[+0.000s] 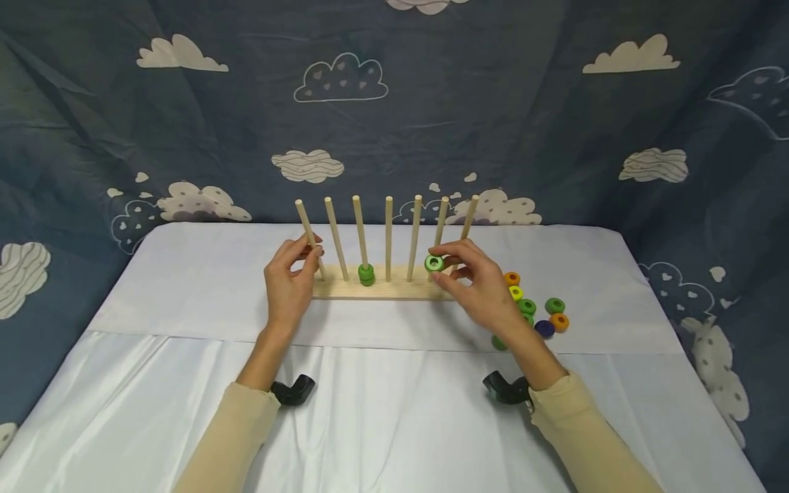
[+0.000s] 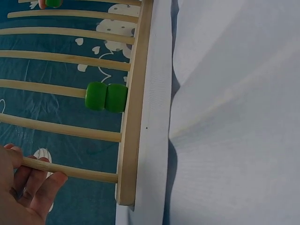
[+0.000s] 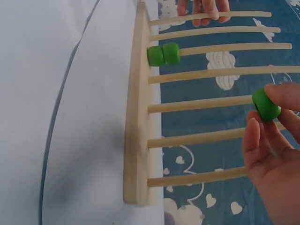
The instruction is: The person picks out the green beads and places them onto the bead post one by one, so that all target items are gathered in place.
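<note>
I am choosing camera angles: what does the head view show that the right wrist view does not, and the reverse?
Only head view: loose beads, both sleeves. Only right wrist view: the peg rack's right end. Both: two green beads on the third peg from left, another green bead in the right grip, the left grip holding the leftmost peg.
</note>
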`<action>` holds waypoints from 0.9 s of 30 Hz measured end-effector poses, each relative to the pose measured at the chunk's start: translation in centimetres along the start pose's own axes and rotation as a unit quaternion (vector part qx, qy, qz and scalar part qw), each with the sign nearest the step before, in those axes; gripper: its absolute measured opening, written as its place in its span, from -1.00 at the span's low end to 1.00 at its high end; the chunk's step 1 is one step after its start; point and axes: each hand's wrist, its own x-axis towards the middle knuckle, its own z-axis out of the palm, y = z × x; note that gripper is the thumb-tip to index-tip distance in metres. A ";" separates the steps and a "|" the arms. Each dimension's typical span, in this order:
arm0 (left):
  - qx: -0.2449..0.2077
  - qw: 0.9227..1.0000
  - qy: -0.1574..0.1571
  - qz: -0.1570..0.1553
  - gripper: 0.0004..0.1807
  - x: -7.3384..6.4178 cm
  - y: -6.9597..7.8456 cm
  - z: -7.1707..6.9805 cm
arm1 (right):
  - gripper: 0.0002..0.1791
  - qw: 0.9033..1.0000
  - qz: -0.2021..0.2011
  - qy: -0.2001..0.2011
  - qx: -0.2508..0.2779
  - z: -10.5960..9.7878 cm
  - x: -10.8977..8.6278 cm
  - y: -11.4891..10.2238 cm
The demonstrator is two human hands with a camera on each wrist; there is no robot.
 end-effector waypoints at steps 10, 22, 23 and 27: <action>0.001 1.000 0.003 0.003 -0.80 -0.1 0.1 0.1 | -0.50 0.996 0.000 -0.023 0.090 0.8 0.4 -0.8; 0.005 1.000 0.004 0.005 -0.80 -0.1 -0.1 -0.1 | -0.51 0.993 -0.021 -0.028 0.115 2.1 1.1 -2.0; 0.005 1.000 0.006 0.003 -0.80 -0.1 -0.1 -0.1 | -0.52 0.993 -0.023 -0.030 0.116 2.2 1.1 -2.1; 0.000 1.000 0.004 0.003 -0.79 0.0 -0.1 0.1 | -0.50 0.992 -0.029 -0.031 0.117 2.2 1.2 -2.5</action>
